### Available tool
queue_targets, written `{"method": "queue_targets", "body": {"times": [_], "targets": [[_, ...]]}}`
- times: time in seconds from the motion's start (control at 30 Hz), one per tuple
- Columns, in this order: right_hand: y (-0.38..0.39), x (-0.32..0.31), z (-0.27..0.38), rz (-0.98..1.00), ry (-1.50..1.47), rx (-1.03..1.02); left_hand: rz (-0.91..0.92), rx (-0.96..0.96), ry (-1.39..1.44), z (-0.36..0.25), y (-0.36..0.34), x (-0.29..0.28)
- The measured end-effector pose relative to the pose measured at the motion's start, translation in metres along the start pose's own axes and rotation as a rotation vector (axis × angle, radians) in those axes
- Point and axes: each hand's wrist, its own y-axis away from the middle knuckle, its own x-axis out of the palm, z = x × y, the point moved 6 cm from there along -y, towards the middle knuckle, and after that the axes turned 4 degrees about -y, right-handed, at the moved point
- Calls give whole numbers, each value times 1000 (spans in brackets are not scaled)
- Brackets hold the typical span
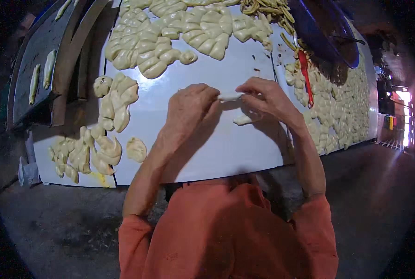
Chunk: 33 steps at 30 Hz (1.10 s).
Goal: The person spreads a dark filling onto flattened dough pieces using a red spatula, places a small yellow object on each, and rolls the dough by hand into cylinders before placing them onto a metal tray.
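A: Nearest to the camera, what do you see?

B: An orange shirt [226, 232] at the lower edge, and two bare forearms going up from it over a white board [226, 144]. A grey floor is around the board.

A: And the hands?

B: The left hand [189, 104] and the right hand [268, 98] are over the middle of the board. Between them is a small pale piece of dough [229, 96]. Both hands pinch it with the fingertips, one at each end, the fingers closed on it. It is held a little above the board.

A: Is something under it?

B: Yes, a second small dough piece [242, 120] lies on the board just below the right hand.

A: What is to the sides?

B: At the left, folded dough shapes [107, 135] lie in a loose group. At the right, many small dough lumps [337, 107] cover the board in rows, and a red tool [305, 74] lies on them.

A: And farther away?

B: A big heap of dough shapes [170, 32] at the far edge, thin yellow strips [268, 9] beside it, a blue basin [328, 32] at the far right, and a dark tray [40, 69] with some long dough pieces at the far left
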Motion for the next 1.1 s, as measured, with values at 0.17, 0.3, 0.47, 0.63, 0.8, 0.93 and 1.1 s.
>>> {"method": "queue_targets", "body": {"times": [0.17,0.3,0.47,0.63,0.8,0.93,1.1], "targets": [[38,-20,-29,-21,111,-53,56,88,46,-24,-1,47],[45,-21,-43,-44,43,5,3,61,-14,-31,-3,49],[42,-4,-52,-118,199,-223,23,123,-180,-21,4,60],[56,-12,-42,-228,158,-273,-59,25,-171,-27,16,54],[77,-1,-47,-106,280,-340,-8,153,-105,-39,32,58],[74,3,-59,-136,137,-309,5,83,-126,-37,29,69],[67,4,-58,-154,-14,-262,17,-76,0,-31,25,48]]}}
